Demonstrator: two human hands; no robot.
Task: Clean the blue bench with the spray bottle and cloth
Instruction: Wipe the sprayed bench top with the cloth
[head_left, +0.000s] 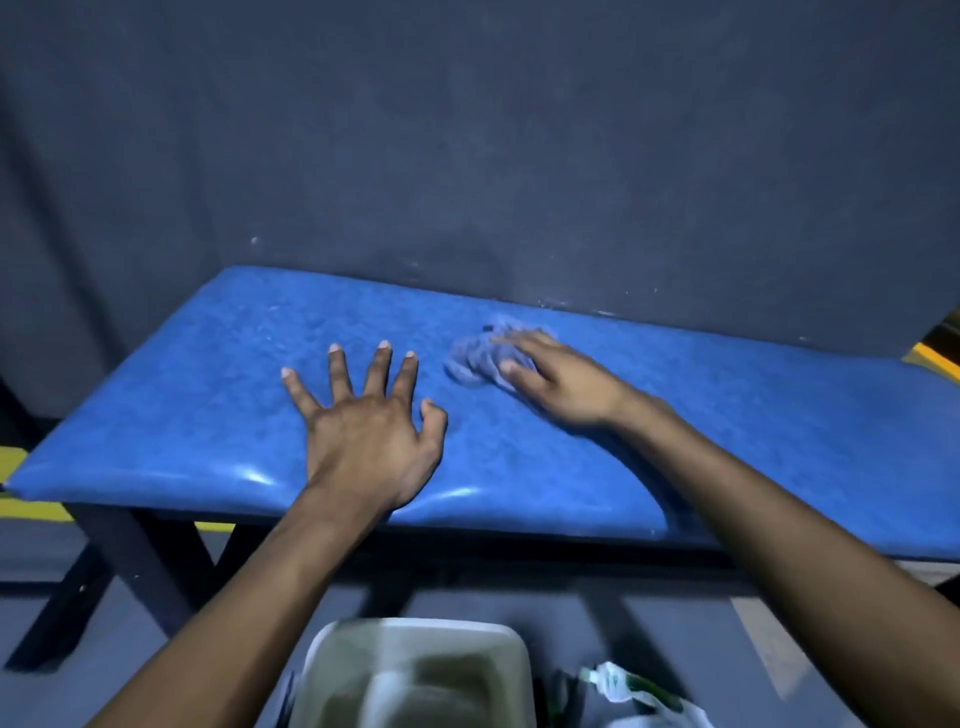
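The left hand is lying flat on the blue bench, palm down, fingers straight and spread wide, thumb slightly bent; it is holding nothing. The right hand is pressing on a crumpled bluish cloth, its fingers extended over the fabric rather than curled round it, so the grasp is reading as loose and unclenched. The cloth is bunching out from under the fingertips of that hand on the side facing the left hand, and it is lying on the bench surface close to the rear edge. This part of the picture is blurred, so how far the fabric runs under the palm cannot be told.

The two hands are sitting near each other on the padded top, apart, with bare vinyl between the left thumb and the cloth. Both forearms are reaching in from the lower edge of the view across the front edge of the bench. Behind the hands a dark wall is standing right against the rear of the bench.

Below the forearms, on the floor in front of the bench, a pale rectangular tub is sitting. Just beside it, under the right forearm, a white and green item is lying; it is too blurred to identify. Dark bench legs are showing beneath the left hand's side.
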